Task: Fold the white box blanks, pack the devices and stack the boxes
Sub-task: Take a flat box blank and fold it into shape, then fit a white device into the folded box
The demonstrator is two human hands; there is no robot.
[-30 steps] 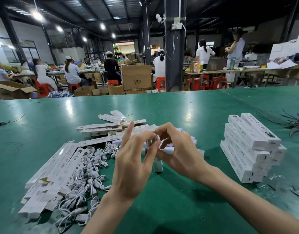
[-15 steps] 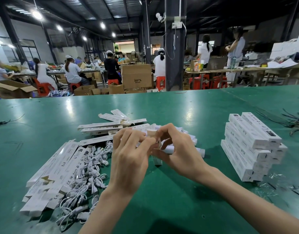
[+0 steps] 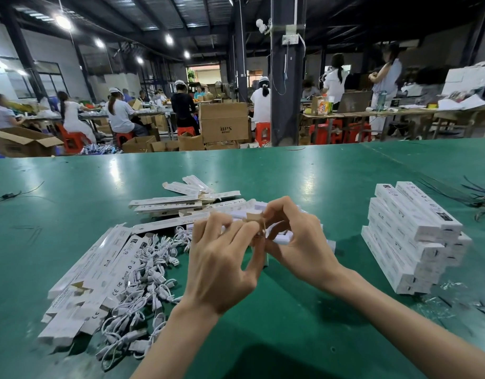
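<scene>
Sheen from ceiling lamps lies on the glossy green surface (image 3: 290,181), which runs wide toward a dim workshop where workers (image 3: 121,116) sit on red stools (image 3: 71,139) among brown cartons (image 3: 225,121) and a dark pillar (image 3: 286,77). At the middle, the left hand (image 3: 222,269) and right hand (image 3: 298,242) both pinch the brown-lined end flaps of a white box (image 3: 253,216) held upright between them. Flat box blanks (image 3: 93,272) and a tangle of white cables (image 3: 148,269) lie to the left, further blanks (image 3: 164,205) beyond them. A stack of closed boxes (image 3: 410,236) stands well apart on the right.
</scene>
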